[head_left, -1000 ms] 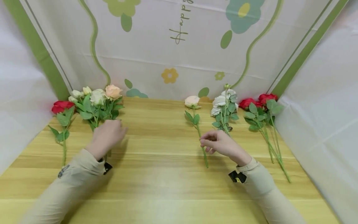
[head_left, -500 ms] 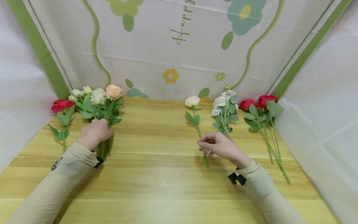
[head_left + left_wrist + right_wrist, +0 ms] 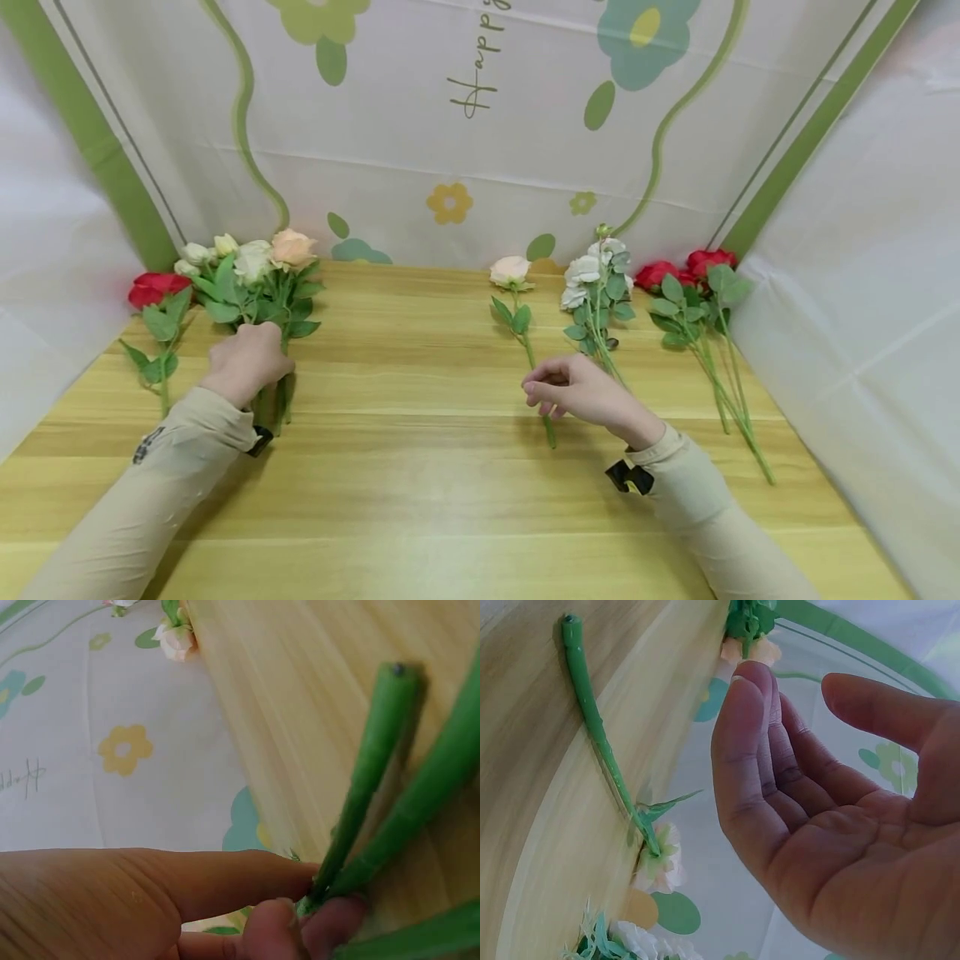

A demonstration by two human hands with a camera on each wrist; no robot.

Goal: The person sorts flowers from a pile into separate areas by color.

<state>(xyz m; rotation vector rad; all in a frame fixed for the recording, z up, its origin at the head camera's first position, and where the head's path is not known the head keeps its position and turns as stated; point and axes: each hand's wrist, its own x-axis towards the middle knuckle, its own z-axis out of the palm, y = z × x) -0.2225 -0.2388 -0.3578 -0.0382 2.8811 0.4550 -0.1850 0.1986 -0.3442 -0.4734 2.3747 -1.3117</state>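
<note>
At the left of the head view, my left hand (image 3: 251, 365) grips green stems below a bunch of a peach rose (image 3: 292, 248), a white rose (image 3: 252, 262) and pale buds (image 3: 197, 254). In the left wrist view, thumb and fingers pinch at least two stems (image 3: 369, 761); how many flowers are held cannot be told. My right hand (image 3: 581, 397), fingers loosely bent and holding nothing, hovers over the stem of a pale pink rose (image 3: 510, 271). That rose's stem (image 3: 596, 724) lies on the table, apart from the fingers in the right wrist view.
A single red rose (image 3: 159, 289) lies left of the bunch. Right of the pale pink rose are white flowers (image 3: 583, 273), then red roses (image 3: 709, 262) with long stems. A printed white cloth (image 3: 390, 108) rises behind the wooden table (image 3: 420, 475).
My left hand has moved left and slightly down onto the stems, its fingers closing round them. The right hand has stayed almost in place. The head view has shifted slightly.
</note>
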